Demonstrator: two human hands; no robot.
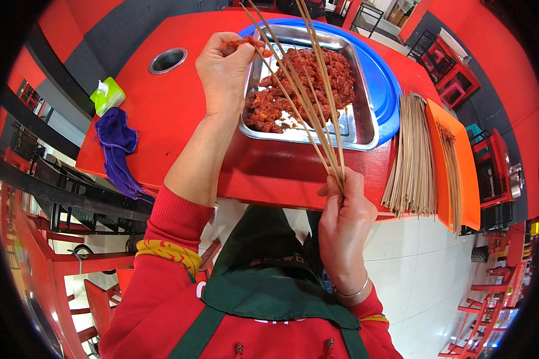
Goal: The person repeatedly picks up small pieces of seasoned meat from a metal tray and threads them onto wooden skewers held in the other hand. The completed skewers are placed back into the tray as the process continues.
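Several thin bamboo skewers (312, 117) fan out from my right hand (348, 220), which grips them by their lower ends near the table's front edge. My left hand (224, 67) pinches a piece of red marinated meat (247, 44) at the upper left, by the tip of one skewer. Below the skewers lies a rectangular metal tray (368, 134) with a heap of red sauced meat pieces (314, 80) in it. The tray rests on a round blue plastic lid or basin (386, 96).
Right of the tray lies a thick bundle of bare skewers (413, 166), beside an orange tray (465, 179) holding a few skewers with meat on their far ends. A purple cloth (117, 134), a green tissue pack (108, 96) and a round metal-rimmed hole (167, 61) are at the left.
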